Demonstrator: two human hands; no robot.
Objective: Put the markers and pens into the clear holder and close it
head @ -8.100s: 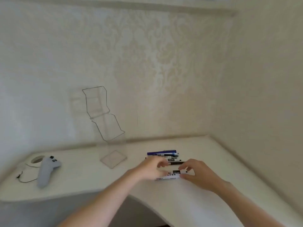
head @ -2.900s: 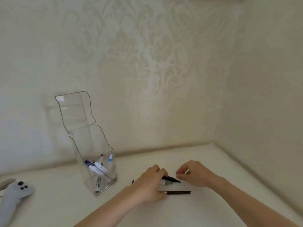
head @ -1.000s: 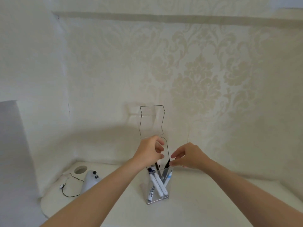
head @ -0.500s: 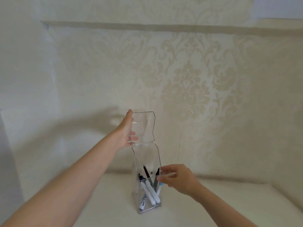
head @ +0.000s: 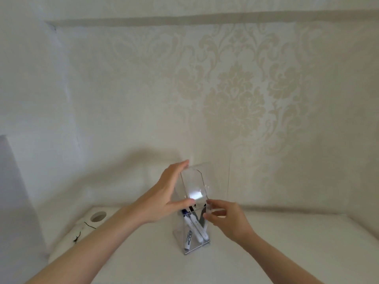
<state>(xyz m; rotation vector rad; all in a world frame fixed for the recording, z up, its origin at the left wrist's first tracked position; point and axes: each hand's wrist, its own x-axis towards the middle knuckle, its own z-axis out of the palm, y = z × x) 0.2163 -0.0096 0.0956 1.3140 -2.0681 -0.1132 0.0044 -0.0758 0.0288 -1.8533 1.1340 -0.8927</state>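
Note:
The clear holder point(head: 180, 236) stands upright on the white desk, a little below the middle of the view. Several markers and pens point(head: 193, 227) lean inside it, white barrels with dark caps. Its hinged clear lid point(head: 193, 183) is tilted forward over the opening, partly lowered. My left hand point(head: 164, 198) grips the lid's left edge, fingers behind it and thumb at its front lower edge. My right hand point(head: 224, 219) holds the holder's upper right corner between thumb and fingers.
The white desk point(head: 276, 242) meets the patterned wall just behind the holder. A round cable hole point(head: 98, 216) and a thin dark cable point(head: 82, 232) lie at the desk's left end. A grey panel stands at the far left edge.
My left hand has swung the lid forward and down from upright to partly lowered over the opening. My right hand has shifted up to the holder's upper right corner.

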